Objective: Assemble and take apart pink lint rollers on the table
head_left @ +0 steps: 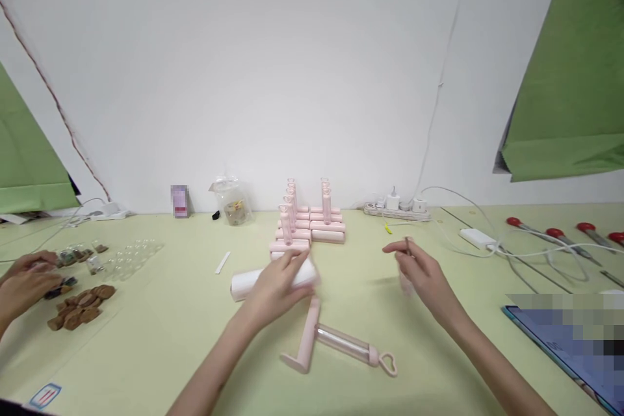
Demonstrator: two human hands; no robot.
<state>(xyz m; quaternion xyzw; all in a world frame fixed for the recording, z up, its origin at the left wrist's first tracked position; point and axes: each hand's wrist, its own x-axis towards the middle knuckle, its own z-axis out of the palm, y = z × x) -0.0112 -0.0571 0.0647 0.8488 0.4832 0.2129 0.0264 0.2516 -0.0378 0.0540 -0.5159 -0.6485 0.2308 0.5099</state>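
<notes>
The left hand's fingers [298, 262] and thumb straddle the right end of a white lint-roller refill [245, 284]; the right hand [423, 272] pinches a blurred pinkish piece [405, 283]. Nearer lies a pink lint-roller handle [309, 338] with a clear tube [342, 342] and heart-shaped loop [389, 364]. Beyond, pink lint rollers [327, 227] stand in two rows.

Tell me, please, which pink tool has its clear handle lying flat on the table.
The nearest pink tool, in front of the white roll; handles in the rows behind stand upright.
</notes>
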